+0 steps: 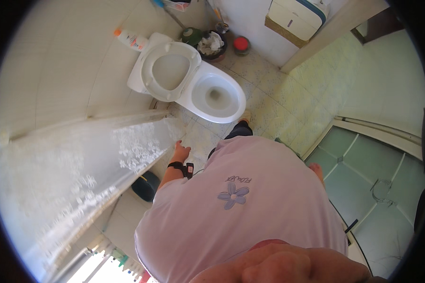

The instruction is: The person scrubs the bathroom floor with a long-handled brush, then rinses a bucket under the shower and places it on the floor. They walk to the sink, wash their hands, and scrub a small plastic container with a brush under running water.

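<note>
My left hand (181, 151) hangs beside my body with its fingers apart and nothing in it; a black band with a small device (184, 169) circles the wrist. It is nearest to a sheer curtain with white floral lace (138, 148). On the other side, only part of my right hand (316, 168) shows past my shirt, close to a frosted glass door (354, 177); its fingers are too small to read. Ahead stands a white toilet (239, 106), its lid and seat (147, 76) raised and its bowl uncovered, with a little water at the bottom.
A white bottle with an orange cap (131, 40) stands on the toilet tank. Beyond the toilet are a long-handled tool with a green head (192, 36), a bin of crumpled paper (210, 44) and a red-lidded jar (241, 44). A dark bucket (146, 186) sits behind the curtain.
</note>
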`<action>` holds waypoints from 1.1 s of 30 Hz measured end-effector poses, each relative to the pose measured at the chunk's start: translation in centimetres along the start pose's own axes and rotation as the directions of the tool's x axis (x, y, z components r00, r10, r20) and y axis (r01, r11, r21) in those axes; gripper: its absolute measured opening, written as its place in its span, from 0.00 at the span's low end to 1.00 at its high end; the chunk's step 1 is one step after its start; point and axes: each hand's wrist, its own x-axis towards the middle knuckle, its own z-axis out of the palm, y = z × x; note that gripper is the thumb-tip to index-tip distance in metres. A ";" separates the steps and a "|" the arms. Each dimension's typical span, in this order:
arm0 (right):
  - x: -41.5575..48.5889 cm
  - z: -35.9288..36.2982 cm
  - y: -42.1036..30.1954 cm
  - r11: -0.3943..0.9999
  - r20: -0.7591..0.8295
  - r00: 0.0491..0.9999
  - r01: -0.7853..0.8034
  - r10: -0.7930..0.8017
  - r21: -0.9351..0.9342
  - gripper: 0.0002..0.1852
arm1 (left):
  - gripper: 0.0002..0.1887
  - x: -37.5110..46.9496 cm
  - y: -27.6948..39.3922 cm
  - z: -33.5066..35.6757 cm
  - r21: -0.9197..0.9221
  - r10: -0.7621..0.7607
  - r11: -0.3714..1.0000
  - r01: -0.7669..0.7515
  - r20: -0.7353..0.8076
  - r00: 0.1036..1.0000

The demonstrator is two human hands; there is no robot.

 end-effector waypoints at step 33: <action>1.6 -12.2 8.9 0.462 0.099 0.686 -0.582 0.721 0.669 0.12 | 0.31 5.7 30.0 9.7 0.196 0.016 0.980 -0.041 0.130 0.991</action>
